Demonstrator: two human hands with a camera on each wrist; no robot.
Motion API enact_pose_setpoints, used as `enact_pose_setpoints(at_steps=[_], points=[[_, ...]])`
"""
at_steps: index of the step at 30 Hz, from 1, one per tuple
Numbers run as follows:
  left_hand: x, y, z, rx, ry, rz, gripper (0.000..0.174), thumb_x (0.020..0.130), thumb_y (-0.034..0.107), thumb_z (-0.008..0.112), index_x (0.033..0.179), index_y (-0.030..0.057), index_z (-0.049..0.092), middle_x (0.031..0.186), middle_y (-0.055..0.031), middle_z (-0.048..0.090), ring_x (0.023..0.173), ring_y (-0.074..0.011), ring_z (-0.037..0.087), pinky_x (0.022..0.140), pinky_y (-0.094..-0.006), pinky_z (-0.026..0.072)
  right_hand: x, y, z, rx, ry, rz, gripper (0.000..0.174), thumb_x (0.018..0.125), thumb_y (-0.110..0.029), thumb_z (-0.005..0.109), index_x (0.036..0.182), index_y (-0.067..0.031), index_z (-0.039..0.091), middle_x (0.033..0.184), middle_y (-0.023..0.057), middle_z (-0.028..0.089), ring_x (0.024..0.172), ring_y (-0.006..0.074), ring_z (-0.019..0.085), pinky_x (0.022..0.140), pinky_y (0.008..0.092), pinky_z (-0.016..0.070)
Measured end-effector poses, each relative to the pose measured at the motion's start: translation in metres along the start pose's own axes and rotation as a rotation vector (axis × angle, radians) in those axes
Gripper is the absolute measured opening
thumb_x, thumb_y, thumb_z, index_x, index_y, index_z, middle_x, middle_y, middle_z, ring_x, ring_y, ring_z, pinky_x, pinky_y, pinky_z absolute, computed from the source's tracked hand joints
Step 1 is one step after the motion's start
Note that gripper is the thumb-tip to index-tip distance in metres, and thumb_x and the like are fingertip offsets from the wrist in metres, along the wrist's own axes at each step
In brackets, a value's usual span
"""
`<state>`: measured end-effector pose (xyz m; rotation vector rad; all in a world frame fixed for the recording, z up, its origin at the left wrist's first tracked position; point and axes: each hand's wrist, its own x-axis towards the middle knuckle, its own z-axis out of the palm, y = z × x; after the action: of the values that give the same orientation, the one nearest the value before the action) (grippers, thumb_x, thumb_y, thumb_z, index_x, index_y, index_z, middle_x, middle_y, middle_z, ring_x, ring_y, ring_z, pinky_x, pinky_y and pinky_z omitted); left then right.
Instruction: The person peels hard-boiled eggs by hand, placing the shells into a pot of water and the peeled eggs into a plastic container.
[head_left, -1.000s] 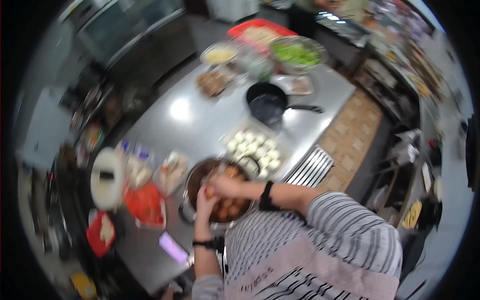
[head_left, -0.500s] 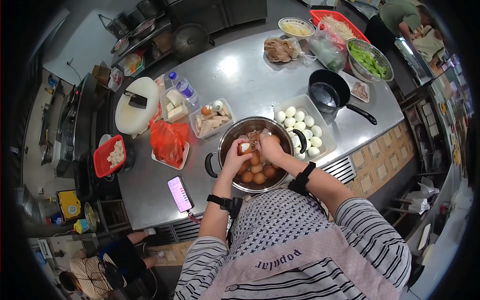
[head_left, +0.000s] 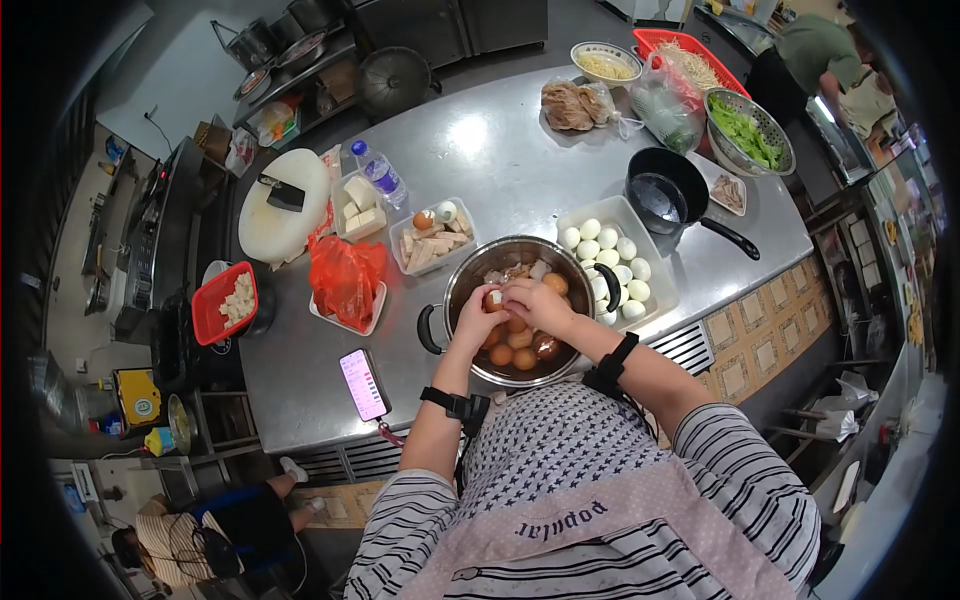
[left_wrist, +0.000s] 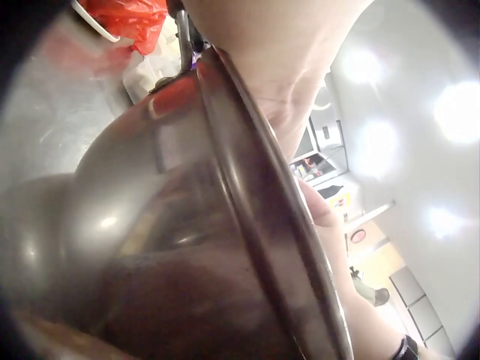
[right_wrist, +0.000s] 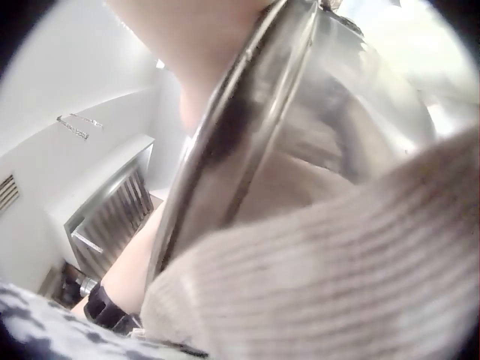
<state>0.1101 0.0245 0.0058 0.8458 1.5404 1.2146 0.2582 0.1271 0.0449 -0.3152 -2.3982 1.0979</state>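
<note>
In the head view the left hand holds a partly peeled brown egg over a steel pot. The right hand meets it from the other side, fingertips pinching at the egg's shell. Below them, several brown eggs lie in dark liquid, with shell bits near the pot's far side. Both wrist views show mostly the pot's outer wall; its rim hides the fingers and the egg.
Right of the pot is a tray of peeled white eggs, with a black saucepan behind. To the left stand a food container, a red bag and a phone. The pot's black handles stick out sideways.
The blurred head view has steadied and shifted. Since half a second ago, the right hand has moved left, from beside the held egg onto it. The left hand keeps its hold.
</note>
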Motion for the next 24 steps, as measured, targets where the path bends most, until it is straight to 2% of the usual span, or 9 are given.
enact_pose_setpoints(at_steps=[2, 5, 8, 11, 14, 17, 20, 21, 24], points=[[-0.002, 0.004, 0.0, 0.04, -0.018, -0.005, 0.052, 0.071, -0.002, 0.07, 0.117, 0.0043, 0.047, 0.106, -0.0055, 0.056, 0.096, -0.0145, 0.056, 0.084, -0.0269, 0.0478, 0.0, 0.002, 0.001, -0.001, -0.025, 0.02, 0.012, 0.073, -0.002, 0.062, 0.085, -0.0025, 0.058, 0.092, 0.0119, 0.058, 0.087, 0.0294, 0.058, 0.074, 0.0344, 0.0483], [0.001, -0.005, -0.001, 0.167, -0.01, 0.02, 0.051, 0.071, 0.0, 0.071, 0.117, 0.004, 0.048, 0.105, -0.0053, 0.056, 0.094, -0.0139, 0.056, 0.084, -0.0261, 0.0477, -0.002, 0.0, 0.005, -0.062, -0.005, 0.023, 0.013, 0.074, -0.005, 0.062, 0.085, -0.0022, 0.056, 0.086, 0.0143, 0.053, 0.082, 0.0332, 0.056, 0.073, 0.0386, 0.0472], [0.0, -0.004, 0.0, 0.21, 0.0, -0.021, 0.051, 0.072, 0.002, 0.071, 0.117, 0.0044, 0.048, 0.103, -0.0054, 0.056, 0.094, -0.0135, 0.056, 0.083, -0.0257, 0.0479, -0.003, 0.002, 0.006, -0.207, -0.03, -0.053, 0.015, 0.076, -0.005, 0.059, 0.09, -0.0013, 0.054, 0.088, 0.0158, 0.052, 0.082, 0.0342, 0.056, 0.074, 0.0402, 0.0467], [-0.005, 0.011, 0.0, 0.041, 0.009, -0.156, 0.051, 0.073, 0.002, 0.071, 0.118, 0.0055, 0.047, 0.104, -0.0059, 0.056, 0.095, -0.0137, 0.055, 0.083, -0.0261, 0.0483, -0.007, 0.005, 0.007, -0.285, -0.058, 0.115, 0.016, 0.078, -0.004, 0.055, 0.094, -0.0002, 0.053, 0.092, 0.018, 0.053, 0.088, 0.0362, 0.056, 0.076, 0.0422, 0.0461], [-0.007, 0.015, 0.001, -0.103, -0.03, -0.126, 0.051, 0.076, 0.001, 0.068, 0.121, 0.0071, 0.045, 0.108, -0.0074, 0.053, 0.097, -0.0151, 0.056, 0.083, -0.0271, 0.0494, -0.017, 0.025, 0.014, -0.523, -0.177, 0.317, 0.016, 0.079, -0.004, 0.052, 0.094, 0.0004, 0.054, 0.099, 0.0204, 0.055, 0.089, 0.0379, 0.057, 0.077, 0.043, 0.0464], [-0.011, 0.032, 0.002, -0.372, -0.066, -0.154, 0.05, 0.078, -0.003, 0.062, 0.123, 0.0085, 0.044, 0.113, -0.0076, 0.051, 0.103, -0.0176, 0.055, 0.085, -0.0304, 0.0492, -0.013, 0.011, 0.012, -0.554, -0.314, 0.518, 0.017, 0.08, -0.006, 0.051, 0.095, 0.0005, 0.055, 0.1, 0.0226, 0.056, 0.089, 0.0387, 0.058, 0.078, 0.0431, 0.0469], [-0.015, 0.044, 0.003, -0.641, -0.076, -0.201, 0.054, 0.077, -0.008, 0.057, 0.126, 0.0098, 0.042, 0.117, -0.0078, 0.051, 0.109, -0.0207, 0.052, 0.09, -0.035, 0.0468, -0.004, 0.012, 0.016, -0.151, 0.104, 0.34, 0.019, 0.083, -0.011, 0.05, 0.097, 0.0005, 0.057, 0.096, 0.0227, 0.058, 0.087, 0.0377, 0.059, 0.079, 0.0427, 0.0471], [-0.013, 0.038, 0.002, -0.621, -0.114, -0.175, 0.044, 0.082, 0.001, 0.054, 0.124, 0.0099, 0.045, 0.117, -0.0072, 0.052, 0.111, -0.0213, 0.05, 0.093, -0.0387, 0.0435, 0.0, 0.009, 0.014, 0.062, 0.135, 0.301, 0.023, 0.086, -0.015, 0.05, 0.103, -0.0004, 0.058, 0.096, 0.022, 0.06, 0.09, 0.0366, 0.059, 0.08, 0.043, 0.0468], [-0.003, 0.023, -0.004, -0.877, -0.302, -0.188, 0.031, 0.088, 0.016, 0.049, 0.118, 0.0097, 0.05, 0.115, -0.0072, 0.054, 0.108, -0.0204, 0.051, 0.091, -0.0388, 0.0429, 0.005, -0.013, 0.007, 0.027, 0.051, 0.189, 0.027, 0.087, -0.017, 0.051, 0.107, -0.0005, 0.057, 0.099, 0.021, 0.06, 0.091, 0.0362, 0.059, 0.08, 0.0425, 0.0466]])
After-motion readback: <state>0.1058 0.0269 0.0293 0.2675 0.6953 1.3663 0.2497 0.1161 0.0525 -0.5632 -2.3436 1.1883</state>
